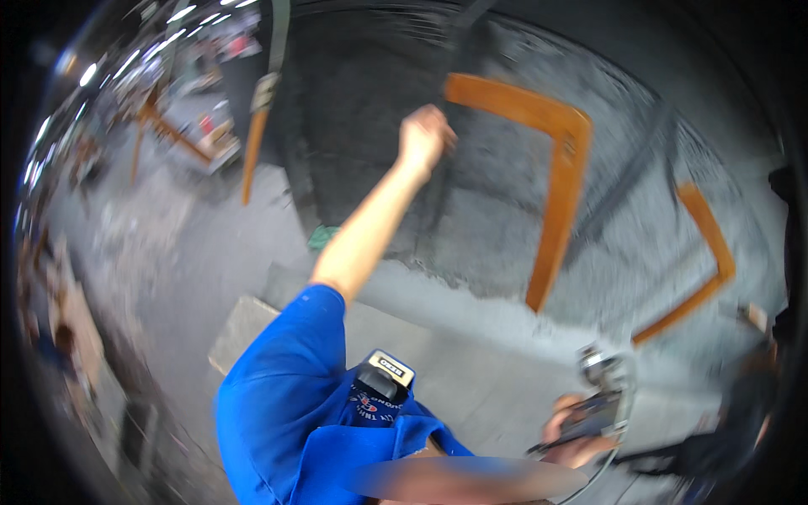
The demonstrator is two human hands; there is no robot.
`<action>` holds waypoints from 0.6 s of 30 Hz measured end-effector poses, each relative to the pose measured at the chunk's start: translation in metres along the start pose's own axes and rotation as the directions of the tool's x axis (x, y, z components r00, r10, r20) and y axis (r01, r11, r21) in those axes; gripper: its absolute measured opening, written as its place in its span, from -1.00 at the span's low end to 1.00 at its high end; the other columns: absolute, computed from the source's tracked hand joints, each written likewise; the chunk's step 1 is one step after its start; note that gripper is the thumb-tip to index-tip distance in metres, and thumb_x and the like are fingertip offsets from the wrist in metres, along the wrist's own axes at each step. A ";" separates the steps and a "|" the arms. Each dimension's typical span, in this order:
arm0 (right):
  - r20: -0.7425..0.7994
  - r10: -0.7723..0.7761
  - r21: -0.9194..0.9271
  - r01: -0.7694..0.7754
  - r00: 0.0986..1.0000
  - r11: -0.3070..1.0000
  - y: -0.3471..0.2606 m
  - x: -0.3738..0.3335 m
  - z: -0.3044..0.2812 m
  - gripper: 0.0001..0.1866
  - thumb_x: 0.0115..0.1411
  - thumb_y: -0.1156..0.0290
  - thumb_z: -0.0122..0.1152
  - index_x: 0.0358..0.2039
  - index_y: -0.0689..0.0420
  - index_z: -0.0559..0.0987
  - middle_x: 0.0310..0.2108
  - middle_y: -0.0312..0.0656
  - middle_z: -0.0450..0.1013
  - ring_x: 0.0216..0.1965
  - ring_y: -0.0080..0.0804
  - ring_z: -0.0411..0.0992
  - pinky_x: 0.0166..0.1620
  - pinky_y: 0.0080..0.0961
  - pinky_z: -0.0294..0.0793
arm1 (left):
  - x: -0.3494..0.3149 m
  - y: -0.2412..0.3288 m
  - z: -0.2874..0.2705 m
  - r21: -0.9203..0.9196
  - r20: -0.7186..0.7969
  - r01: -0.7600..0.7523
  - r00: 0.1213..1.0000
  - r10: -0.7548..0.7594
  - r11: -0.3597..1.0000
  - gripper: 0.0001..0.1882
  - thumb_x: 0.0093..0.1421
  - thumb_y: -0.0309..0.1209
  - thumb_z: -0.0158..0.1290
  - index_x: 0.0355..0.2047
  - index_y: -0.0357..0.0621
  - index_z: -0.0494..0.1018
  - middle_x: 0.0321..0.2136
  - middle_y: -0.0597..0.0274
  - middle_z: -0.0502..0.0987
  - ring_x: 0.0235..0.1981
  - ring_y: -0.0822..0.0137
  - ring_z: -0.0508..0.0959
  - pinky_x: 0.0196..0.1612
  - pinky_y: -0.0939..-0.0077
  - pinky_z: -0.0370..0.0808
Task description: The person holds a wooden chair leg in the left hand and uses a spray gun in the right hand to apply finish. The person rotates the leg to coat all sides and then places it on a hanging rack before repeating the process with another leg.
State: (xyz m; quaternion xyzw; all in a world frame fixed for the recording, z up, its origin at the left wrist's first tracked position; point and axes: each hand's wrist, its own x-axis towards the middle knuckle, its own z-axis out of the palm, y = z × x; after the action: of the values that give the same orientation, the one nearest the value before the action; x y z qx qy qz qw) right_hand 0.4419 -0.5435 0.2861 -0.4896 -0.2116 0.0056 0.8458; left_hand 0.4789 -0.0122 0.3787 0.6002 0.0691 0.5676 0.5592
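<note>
In the head view, the bent wooden piece sits right of upper centre, its short arm's end just above and right of the nearer left hand, its long arm running downward; those fingers look curled, but blur hides whether they grip. At lower right, the right hand has its fingers closed around a spray gun.

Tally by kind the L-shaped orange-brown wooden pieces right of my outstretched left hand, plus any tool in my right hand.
L-shaped orange-brown wooden pieces: 2
Dark hand tool with a silvery metal top: 1
Total: 3
</note>
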 end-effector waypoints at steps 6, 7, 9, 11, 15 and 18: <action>0.327 0.501 -0.528 -0.285 0.802 0.800 0.086 -0.013 0.028 -0.17 0.36 -0.39 -0.12 0.03 0.26 0.52 -0.48 -0.13 0.56 -0.68 -0.59 0.34 -0.60 -0.65 0.28 | -0.212 -0.077 -0.054 0.280 0.110 0.545 0.800 -0.590 0.790 -0.65 0.48 -0.22 -0.01 0.02 -0.25 0.55 -0.44 0.20 0.64 -0.55 0.42 0.61 -0.53 0.50 0.52; 0.333 0.536 -0.580 -0.280 0.776 0.765 0.094 -0.012 0.032 -0.22 0.41 -0.32 -0.16 -0.07 0.27 0.57 -0.53 -0.14 0.54 -0.68 -0.58 0.34 -0.60 -0.62 0.28 | -0.244 -0.080 -0.062 0.247 0.018 0.641 0.747 -0.665 0.727 -0.63 0.46 -0.22 0.01 0.06 -0.25 0.55 -0.39 0.16 0.67 -0.50 0.39 0.64 -0.48 0.47 0.58; 0.250 0.694 -0.704 -0.365 0.675 0.609 0.112 0.000 0.041 -0.22 0.44 -0.28 -0.22 -0.25 0.26 0.63 -0.66 -0.21 0.45 -0.68 -0.55 0.34 -0.60 -0.56 0.30 | -0.282 -0.092 -0.084 0.242 -0.121 0.780 0.614 -0.780 0.577 -0.60 0.46 -0.23 0.00 0.14 -0.22 0.52 -0.33 0.12 0.68 -0.44 0.36 0.67 -0.44 0.45 0.61; 0.296 0.705 -0.696 -0.360 0.645 0.621 0.119 -0.001 0.053 -0.17 0.42 -0.32 -0.26 -0.37 0.25 0.65 -0.75 -0.28 0.35 -0.68 -0.55 0.33 -0.58 -0.55 0.30 | -0.308 -0.087 -0.127 0.200 -0.224 0.812 0.582 -0.782 0.547 -0.59 0.45 -0.24 -0.01 0.18 -0.20 0.49 -0.30 0.10 0.69 -0.43 0.34 0.67 -0.43 0.43 0.61; 0.356 0.747 -0.715 -0.351 0.561 0.604 0.122 -0.003 0.091 -0.14 0.41 -0.35 -0.31 -0.36 0.26 0.64 -0.75 -0.28 0.34 -0.69 -0.57 0.30 -0.59 -0.57 0.27 | -0.339 -0.076 -0.235 0.275 -0.443 0.808 0.588 -0.677 0.521 -0.57 0.44 -0.18 -0.02 0.16 -0.18 0.52 -0.31 0.13 0.70 -0.42 0.34 0.67 -0.40 0.41 0.62; 0.385 0.750 -0.743 -0.301 0.539 0.598 0.132 -0.007 0.117 -0.15 0.41 -0.34 -0.29 -0.36 0.26 0.64 -0.74 -0.28 0.35 -0.70 -0.57 0.29 -0.61 -0.57 0.25 | -0.393 -0.059 -0.334 0.616 -0.386 0.758 0.529 -0.756 0.216 -0.48 0.39 0.03 0.00 0.01 -0.15 0.62 -0.37 0.13 0.70 -0.40 0.30 0.68 -0.36 0.38 0.61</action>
State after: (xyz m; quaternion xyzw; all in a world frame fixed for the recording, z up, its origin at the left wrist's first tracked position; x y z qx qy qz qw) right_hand 0.4189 -0.3796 0.2244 -0.7321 -0.3205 0.3845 0.4620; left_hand 0.1221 -0.0746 0.0072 0.6551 0.5706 0.1446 0.4737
